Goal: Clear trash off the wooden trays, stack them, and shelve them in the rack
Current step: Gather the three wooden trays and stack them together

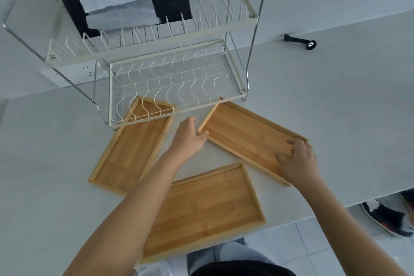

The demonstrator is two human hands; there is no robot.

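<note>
Now gripping the right-hand wooden tray (248, 132) at both ends: left hand (189, 139) closed on its near-left corner, thumb over the rim; right hand (299, 163) curled over its right end, fingers inside the tray. Lying flat toward the right edge of the white countertop (44, 163), far corner just under the two-tier wire dish rack (156, 56). Second bamboo tray (132, 148) to the left, far end tucked beneath the rack's lower tier. Third tray (206, 210) at the near edge, partly overhanging — all three bare. White and black cloths (125, 4) on the upper tier; black handled tool (301, 42) well apart at the back.
</note>
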